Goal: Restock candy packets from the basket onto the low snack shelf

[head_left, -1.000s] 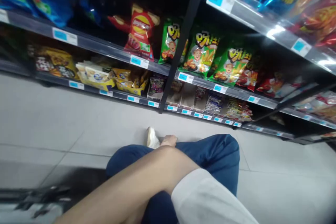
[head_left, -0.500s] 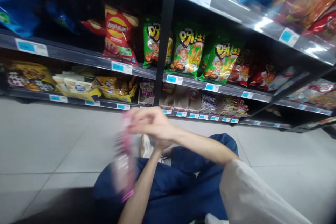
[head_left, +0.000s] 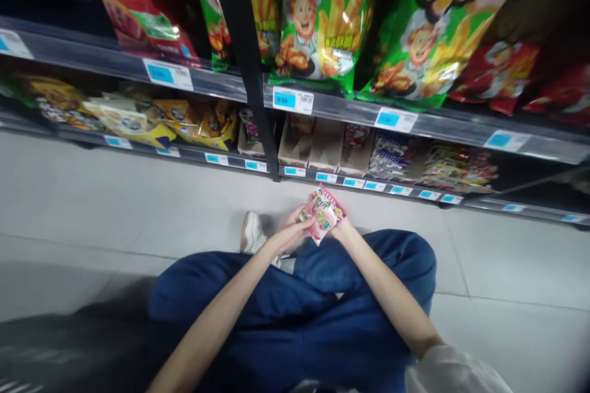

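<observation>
A small pink and white candy or snack packet (head_left: 324,212) with printed lettering is held in front of my crossed legs, its printed face turned up. My left hand (head_left: 297,226) grips its left side, thumb across the front. From the right, my right hand (head_left: 340,228) meets the packet's lower right edge; its fingers are mostly hidden behind the wrapper. Beyond the packet, on the bottom shelf, stand cardboard display boxes (head_left: 325,166), one with a few packets inside.
Above hangs a shelf edge (head_left: 341,112) with price tags, bearing green chip bags (head_left: 318,18) and a red chip bag (head_left: 138,12). Yellow trays of snacks (head_left: 203,135) sit lower left. A black upright post (head_left: 239,18) divides the shelves. Grey tiled floor (head_left: 92,196) lies around my legs.
My right hand has come back from the left, where it held a blurred pink packet over my left forearm. Both hands now hold a packet centrally. The view has moved closer to the shelves.
</observation>
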### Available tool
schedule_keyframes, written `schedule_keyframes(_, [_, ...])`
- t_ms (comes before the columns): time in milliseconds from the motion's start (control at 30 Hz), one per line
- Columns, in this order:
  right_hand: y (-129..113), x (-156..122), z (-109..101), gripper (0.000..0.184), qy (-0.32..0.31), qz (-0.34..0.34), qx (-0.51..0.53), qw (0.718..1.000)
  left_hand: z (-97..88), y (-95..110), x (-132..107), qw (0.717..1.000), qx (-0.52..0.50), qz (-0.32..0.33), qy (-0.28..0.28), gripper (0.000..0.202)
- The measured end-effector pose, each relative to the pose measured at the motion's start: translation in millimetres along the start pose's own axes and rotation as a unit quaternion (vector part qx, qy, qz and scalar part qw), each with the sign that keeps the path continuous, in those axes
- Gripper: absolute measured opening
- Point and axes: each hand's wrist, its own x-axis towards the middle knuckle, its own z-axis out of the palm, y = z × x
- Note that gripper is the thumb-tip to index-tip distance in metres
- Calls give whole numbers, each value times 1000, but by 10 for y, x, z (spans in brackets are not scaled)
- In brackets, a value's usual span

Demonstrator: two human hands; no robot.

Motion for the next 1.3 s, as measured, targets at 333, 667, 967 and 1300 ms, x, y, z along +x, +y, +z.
schedule_keyframes(333, [43, 37, 39, 51, 25, -48, 21, 998, -138, -49, 112, 966, 130, 129, 184, 54])
schedule_keyframes(667, [99, 146, -51, 25, 187, -33, 130, 973, -124, -1, 24, 981, 185, 43, 29, 62])
schedule_keyframes(967, [95, 143, -35, 21, 195, -24, 133, 971, -126, 15, 29, 980, 190, 51, 20, 66])
schedule_keyframes(1300, [86, 141, -35, 24, 190, -15, 121, 974, -100, 25, 17, 980, 192, 50, 23, 66])
